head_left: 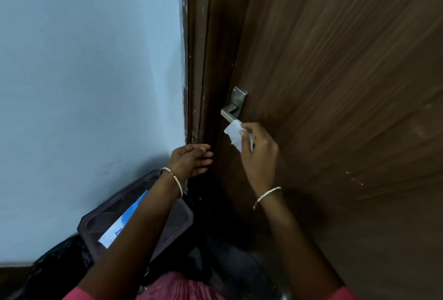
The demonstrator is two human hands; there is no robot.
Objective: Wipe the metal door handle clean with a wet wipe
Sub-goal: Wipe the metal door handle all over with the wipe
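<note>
A square-edged metal door handle (230, 112) with its back plate sticks out of the brown wooden door (335, 83). My right hand (260, 153) pinches a folded white wet wipe (234, 133), and the wipe's top edge touches the lower end of the handle's lever. My left hand (191, 159) hovers by the door frame, lower left of the handle, fingers relaxed and straight, holding nothing.
A pale blue wall (91, 83) fills the left side. Below my left arm a dark plastic stool or crate (105, 218) carries a blue-and-white wipes pack (119, 227). A black bag (60, 261) lies beside it on the floor.
</note>
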